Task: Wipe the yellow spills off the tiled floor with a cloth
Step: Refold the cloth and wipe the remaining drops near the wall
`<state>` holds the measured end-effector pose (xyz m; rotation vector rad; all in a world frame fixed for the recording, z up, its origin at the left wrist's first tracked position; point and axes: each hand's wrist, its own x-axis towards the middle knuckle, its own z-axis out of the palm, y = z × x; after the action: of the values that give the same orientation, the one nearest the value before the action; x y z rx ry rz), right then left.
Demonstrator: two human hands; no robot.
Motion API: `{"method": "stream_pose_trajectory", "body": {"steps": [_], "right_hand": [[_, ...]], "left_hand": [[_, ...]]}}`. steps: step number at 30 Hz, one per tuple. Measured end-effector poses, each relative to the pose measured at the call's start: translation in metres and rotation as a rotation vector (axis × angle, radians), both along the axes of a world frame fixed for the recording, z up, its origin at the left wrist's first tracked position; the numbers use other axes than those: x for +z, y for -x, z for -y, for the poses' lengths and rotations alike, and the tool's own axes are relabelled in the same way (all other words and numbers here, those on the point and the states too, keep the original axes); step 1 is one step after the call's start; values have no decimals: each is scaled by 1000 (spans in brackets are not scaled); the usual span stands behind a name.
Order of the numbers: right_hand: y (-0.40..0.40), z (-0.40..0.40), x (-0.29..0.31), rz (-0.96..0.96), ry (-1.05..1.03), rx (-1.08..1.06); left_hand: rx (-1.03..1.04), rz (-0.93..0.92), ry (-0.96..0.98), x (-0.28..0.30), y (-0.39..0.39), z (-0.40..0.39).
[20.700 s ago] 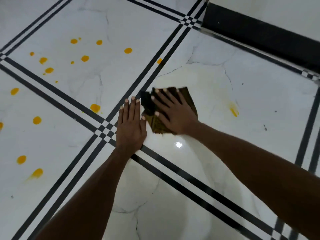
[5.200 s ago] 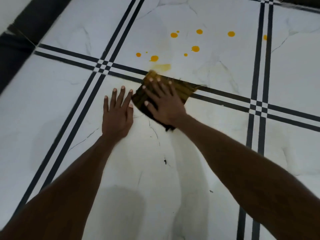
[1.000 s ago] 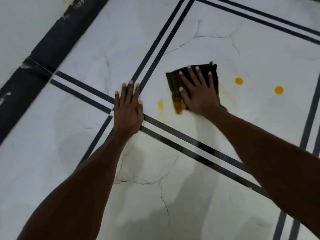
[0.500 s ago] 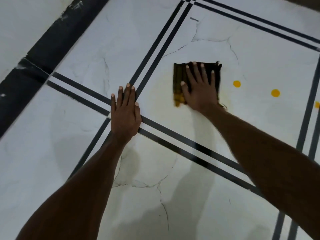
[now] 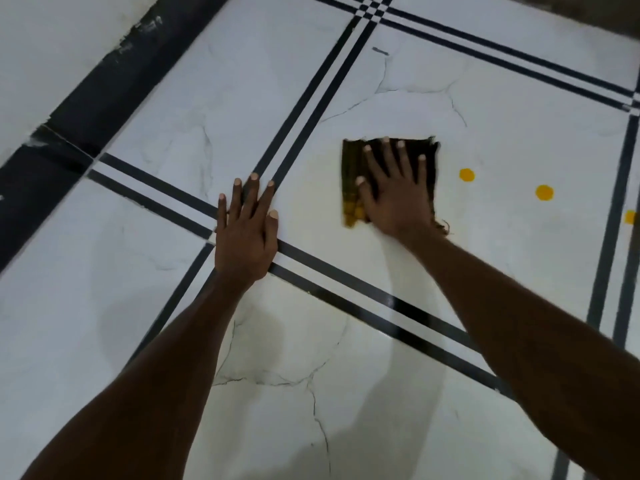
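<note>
A dark brown cloth [image 5: 350, 174], stained yellow at its near left corner, lies flat on the white tiled floor [image 5: 502, 109]. My right hand [image 5: 394, 188] presses on it with fingers spread. My left hand [image 5: 246, 230] rests flat on the floor to the left, fingers apart, over a crossing of black tile lines, holding nothing. To the right of the cloth lie three yellow spills: a round spot [image 5: 466, 175], a second spot [image 5: 544, 192] and a third spot [image 5: 631, 216] cut by the frame's right edge. A faint yellowish film shows on the tile near the cloth.
A black skirting band [image 5: 86, 98] and a white wall run along the upper left. Double black lines [image 5: 304, 91] divide the floor into large tiles. A small dark mark [image 5: 380, 51] sits on the far tile. Hairline cracks cross the near tile.
My right hand has slid the cloth slightly away and squared it up. The yellow smear left of the cloth seen one second ago is gone. My left hand has stayed planted.
</note>
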<state>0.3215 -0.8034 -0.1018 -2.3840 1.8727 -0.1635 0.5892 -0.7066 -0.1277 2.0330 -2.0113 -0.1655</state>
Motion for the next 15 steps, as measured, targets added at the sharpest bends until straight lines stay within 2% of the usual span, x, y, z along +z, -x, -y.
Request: {"method": "stream_pose_trajectory", "body": {"steps": [3,6,8,10,12,13,15], "right_hand": [[-26,-75,3,-19,15,356],[36,-134,7,-71,-52,528],[90,-102,4,-83,-14,406],[123,-41,4,-56,15,110],[114,10,5,5,-19,-110],[97,23,4,4,-13,-145],[64,12,1,-2,16,-35]], "left_hand": [[-14,7,-15,0,-2,-1],[-15,4,-31,3,-2,-3],[-18,-3,-28,4,-1,-3],[-16,-24,-32,4,1,-2],[-21,-21,-25,4,2,-2],[-26,-24,-21,4,2,-1],[-9,-29,-25,3,1,-4]]}}
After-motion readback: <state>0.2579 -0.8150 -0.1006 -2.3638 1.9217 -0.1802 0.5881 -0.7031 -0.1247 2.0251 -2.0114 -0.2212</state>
